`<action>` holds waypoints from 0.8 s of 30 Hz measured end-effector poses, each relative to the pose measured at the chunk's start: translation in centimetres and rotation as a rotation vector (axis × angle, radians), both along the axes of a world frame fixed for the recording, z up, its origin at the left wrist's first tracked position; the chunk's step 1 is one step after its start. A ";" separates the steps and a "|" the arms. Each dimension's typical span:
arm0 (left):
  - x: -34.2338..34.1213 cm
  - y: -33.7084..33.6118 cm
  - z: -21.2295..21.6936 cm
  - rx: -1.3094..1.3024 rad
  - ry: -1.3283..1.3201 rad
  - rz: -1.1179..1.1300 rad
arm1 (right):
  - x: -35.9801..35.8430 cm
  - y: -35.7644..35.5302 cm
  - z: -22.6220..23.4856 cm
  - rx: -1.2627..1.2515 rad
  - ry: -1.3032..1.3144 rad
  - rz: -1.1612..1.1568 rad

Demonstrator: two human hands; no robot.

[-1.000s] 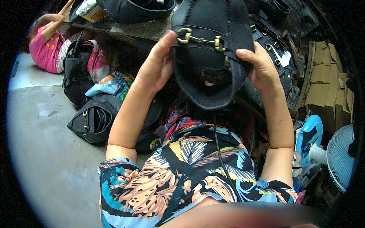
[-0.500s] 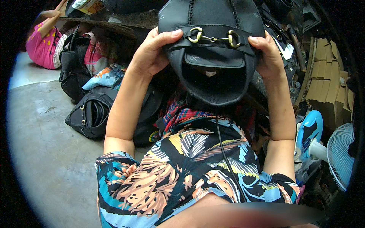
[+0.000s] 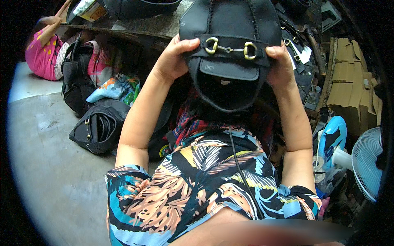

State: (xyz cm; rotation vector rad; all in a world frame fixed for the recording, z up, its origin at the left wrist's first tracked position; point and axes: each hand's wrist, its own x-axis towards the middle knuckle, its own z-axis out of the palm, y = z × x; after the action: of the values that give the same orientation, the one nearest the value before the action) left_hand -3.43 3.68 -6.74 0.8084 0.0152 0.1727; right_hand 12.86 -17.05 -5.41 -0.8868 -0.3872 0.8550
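Note:
A black loafer upper is held up in front of me at the top middle. Two braided seams run along it, and a strap with a brass-coloured horsebit crosses it. Its open end faces me, under a small stitched tongue flap. My left hand grips the left side, thumb on the strap end. On the opposite side my right hand grips it the same way. The upper and the backs of the hands hide most of the other fingers.
More nested black uppers with a horsebit lie on the floor at left, near black bags. A cluttered bench stands ahead. Cardboard pieces and a fan are at right. Another person's pink-clad leg shows far left.
The upper has shifted slightly right and now tilts a little clockwise in my hands. My right hand has come down and inward; both hands keep their grip.

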 end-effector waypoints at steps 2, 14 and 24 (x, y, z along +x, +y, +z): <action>-0.1 -0.4 -0.3 -0.023 -0.013 0.006 | 0.2 -0.3 0.1 0.085 -0.126 0.140; 0.4 -0.9 0.0 -0.124 0.016 0.052 | 0.6 -0.2 0.2 0.094 -0.026 0.199; -0.1 -1.4 -0.1 -0.234 -0.141 -0.036 | 0.7 -0.1 -0.5 0.107 -0.035 0.321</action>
State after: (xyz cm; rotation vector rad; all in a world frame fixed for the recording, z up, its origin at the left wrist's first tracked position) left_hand -3.49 2.32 -6.80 0.5617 -0.1100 0.1892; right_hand 13.56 -17.12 -5.92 -0.7520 -0.6114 1.1030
